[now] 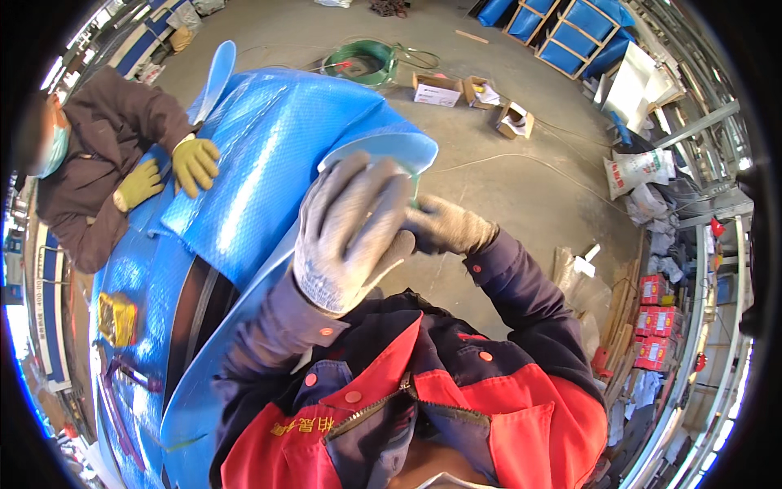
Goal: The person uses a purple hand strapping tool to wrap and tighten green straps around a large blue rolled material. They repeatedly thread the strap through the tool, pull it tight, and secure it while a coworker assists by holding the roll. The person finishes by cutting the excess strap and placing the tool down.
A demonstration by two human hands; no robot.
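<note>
A big blue plastic wrapping sheet (269, 155) covers a large rounded load in front of me. My left hand (346, 232), in a grey knit glove, is raised near the sheet's folded pale edge (383, 151). My right hand (444, 224), also gloved grey, is closed on a thin green strap (415, 189) right under that edge. A co-worker in a dark jacket stands at the left with two yellow-gloved hands (195, 163) pressed flat on the sheet.
A green coil of strapping (360, 61) lies on the concrete floor beyond the load. Small cardboard boxes (437, 90) sit nearby. Blue wrapped frames (570, 33) stand at the back right. Red boxes (656, 322) and white sacks (639, 171) line the right side.
</note>
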